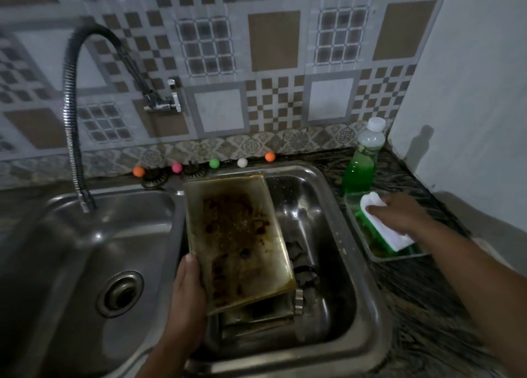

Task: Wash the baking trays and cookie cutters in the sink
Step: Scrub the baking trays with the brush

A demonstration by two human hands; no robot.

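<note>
A dirty rectangular baking tray (pixel 236 235) with burnt brown residue is tilted up over the right sink basin (pixel 322 212). My left hand (pixel 186 295) grips its near left edge, thumb on the rim. Under it in the basin lie another tray (pixel 256 317) and several metal cookie cutters (pixel 305 272), partly hidden. My right hand (pixel 399 215) holds a white and green sponge (pixel 382 229) in a clear dish (pixel 399 256) of green soapy liquid on the counter to the right.
The left sink basin (pixel 85 263) has a drain (pixel 121 293) and a flexible metal tap hose (pixel 71 115) above it. A bottle of green dish soap (pixel 360 163) stands behind the dish. Small coloured balls (pixel 214 163) line the back ledge. A white wall (pixel 470 92) bounds the right side.
</note>
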